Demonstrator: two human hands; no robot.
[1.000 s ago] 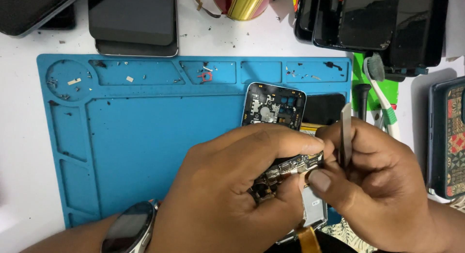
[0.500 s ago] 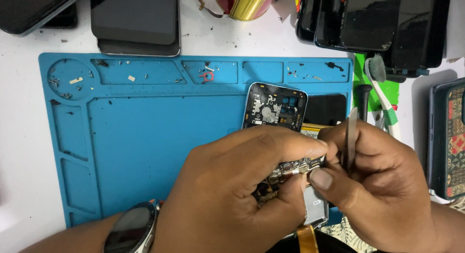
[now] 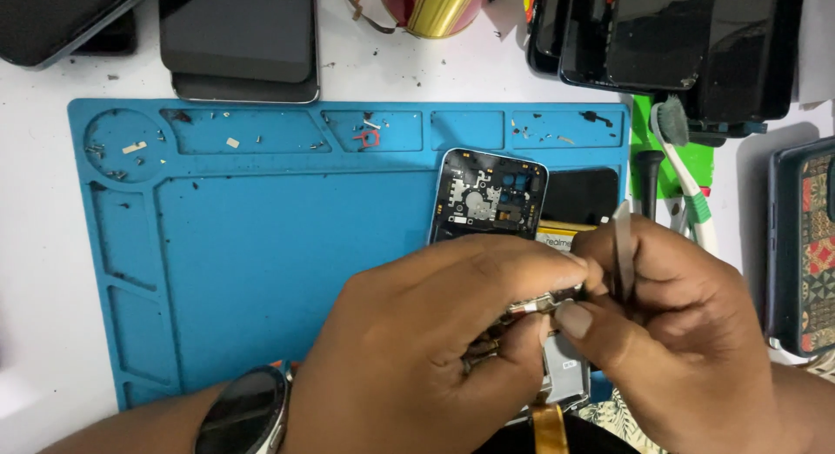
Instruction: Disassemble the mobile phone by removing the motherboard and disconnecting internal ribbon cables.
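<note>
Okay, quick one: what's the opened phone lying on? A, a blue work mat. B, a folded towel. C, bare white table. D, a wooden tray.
A: the opened phone, its back cover off and inner parts showing, lies on the blue work mat, just above the left hand and right hand.

The left hand point(image 3: 417, 350) and right hand point(image 3: 678, 332) cover the lower half of the opened phone point(image 3: 491, 197), and the small metal part point(image 3: 535, 306) pinched between their fingers point(image 3: 574, 319) is mostly hidden. Beyond the fingers, the dark phones point(image 3: 243, 36) run off the top edge.
</note>
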